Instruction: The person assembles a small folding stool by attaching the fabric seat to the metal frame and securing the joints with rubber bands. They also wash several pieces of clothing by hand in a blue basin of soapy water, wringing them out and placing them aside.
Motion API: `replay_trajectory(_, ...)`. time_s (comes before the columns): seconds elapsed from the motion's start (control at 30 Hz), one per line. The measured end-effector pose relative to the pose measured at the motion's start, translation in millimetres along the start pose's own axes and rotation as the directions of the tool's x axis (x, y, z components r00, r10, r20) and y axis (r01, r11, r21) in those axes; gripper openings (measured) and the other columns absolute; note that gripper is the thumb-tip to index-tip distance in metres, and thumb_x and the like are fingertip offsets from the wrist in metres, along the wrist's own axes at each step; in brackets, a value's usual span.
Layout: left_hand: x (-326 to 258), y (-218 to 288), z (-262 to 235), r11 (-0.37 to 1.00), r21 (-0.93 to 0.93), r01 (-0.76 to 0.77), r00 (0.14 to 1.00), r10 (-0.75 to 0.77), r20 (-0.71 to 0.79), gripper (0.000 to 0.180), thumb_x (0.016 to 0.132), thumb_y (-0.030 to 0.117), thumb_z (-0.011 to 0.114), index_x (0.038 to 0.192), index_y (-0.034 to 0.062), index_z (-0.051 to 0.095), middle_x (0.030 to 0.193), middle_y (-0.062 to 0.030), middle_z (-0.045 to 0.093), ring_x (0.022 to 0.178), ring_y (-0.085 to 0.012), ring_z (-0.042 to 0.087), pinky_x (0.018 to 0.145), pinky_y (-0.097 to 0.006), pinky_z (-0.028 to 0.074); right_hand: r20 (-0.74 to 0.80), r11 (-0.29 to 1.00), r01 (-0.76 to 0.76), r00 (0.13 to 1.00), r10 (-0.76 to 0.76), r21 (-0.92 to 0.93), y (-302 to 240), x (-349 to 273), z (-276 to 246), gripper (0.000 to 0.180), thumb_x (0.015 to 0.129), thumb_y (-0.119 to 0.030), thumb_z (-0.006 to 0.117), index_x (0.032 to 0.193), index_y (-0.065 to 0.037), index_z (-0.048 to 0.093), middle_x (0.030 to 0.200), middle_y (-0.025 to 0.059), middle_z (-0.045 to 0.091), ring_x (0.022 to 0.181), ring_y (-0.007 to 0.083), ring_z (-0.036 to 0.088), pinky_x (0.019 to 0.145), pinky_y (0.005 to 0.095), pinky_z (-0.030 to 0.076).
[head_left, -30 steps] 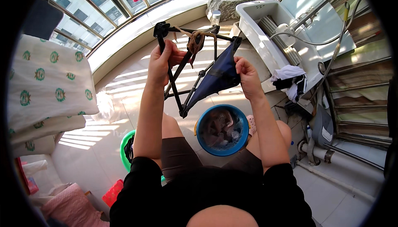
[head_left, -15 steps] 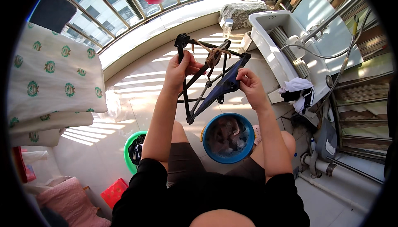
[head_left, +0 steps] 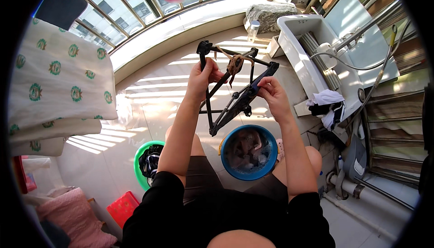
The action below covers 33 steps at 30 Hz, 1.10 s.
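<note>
Printed cloth (head_left: pixel 68 71) at far left. Green basin (head_left: pixel 138 166) on the floor (head_left: pixel 95 175), with dark clothes (head_left: pixel 150 159) inside. Left hand (head_left: pixel 202 80) closed around the upper part of the leftmost tube (head_left: pixel 209 107). Immediately right of that hand: black folding frame (head_left: pixel 235 95), raised and tilted, with brown cord (head_left: pixel 235 65) tied at its upper bars. Blue bucket (head_left: pixel 246 176) lower down, with soaking cloth (head_left: pixel 246 146) and suds inside. Right hand (head_left: pixel 272 93) pinching the edge of the frame's dark fabric panel (head_left: pixel 240 103), below the upper right corner. Farther right: white sink (head_left: pixel 297 44), with white-and-black cloth (head_left: pixel 327 97) on its near edge.
</note>
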<state>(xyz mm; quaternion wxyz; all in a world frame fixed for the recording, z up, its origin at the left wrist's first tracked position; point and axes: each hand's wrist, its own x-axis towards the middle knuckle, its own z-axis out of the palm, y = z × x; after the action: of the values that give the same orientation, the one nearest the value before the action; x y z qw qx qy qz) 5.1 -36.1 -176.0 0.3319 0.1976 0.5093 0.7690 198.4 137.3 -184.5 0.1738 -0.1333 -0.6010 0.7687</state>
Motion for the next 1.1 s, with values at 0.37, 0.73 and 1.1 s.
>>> replay_trajectory(0.37, -1, -28, -2, 0.998, -0.040, 0.041, 0.998, -0.043, -0.044, 0.035, 0.102, 0.038, 0.047, 0.091, 0.0061, 0.053, 0.072, -0.0119, 0.069, 0.065, -0.0235, 0.071, 0.063, -0.034, 0.057, -0.122, 0.818, 0.339, 0.890, -0.439, -0.464, -31, 25, 28, 0.025, 0.095, -0.020, 0.063, 0.113, -0.003, 0.064, 0.099, 0.0056, 0.065, 0.090, 0.0164, 0.060, 0.086, 0.0281, 0.046)
replay_trajectory(0.73, -10, -32, 23, 0.998, 0.053, 0.032, 0.999, -0.033, 0.028, 0.034, 0.101, 0.036, 0.052, 0.088, 0.0045, 0.054, 0.071, -0.0087, 0.065, 0.063, -0.0162, 0.068, 0.065, -0.029, 0.057, -0.137, 0.912, -0.004, 0.988, 0.066, 0.411, -33, 27, -14, 0.019, 0.096, -0.024, 0.063, 0.094, -0.006, 0.067, 0.082, -0.0007, 0.063, 0.078, 0.0105, 0.061, 0.081, 0.0253, 0.048)
replay_trajectory(1.1, -10, -22, 28, 1.000, 0.014, 0.021, 0.996, -0.020, -0.088, 0.037, 0.101, 0.039, 0.050, 0.088, 0.0045, 0.053, 0.063, -0.0019, 0.054, 0.058, -0.0113, 0.059, 0.073, -0.035, 0.059, -0.118, 0.836, -0.061, 0.982, 0.149, 0.545, -31, 27, -16, 0.024, 0.099, -0.029, 0.058, 0.099, -0.006, 0.066, 0.084, -0.0001, 0.064, 0.083, 0.0137, 0.063, 0.081, 0.0321, 0.053)
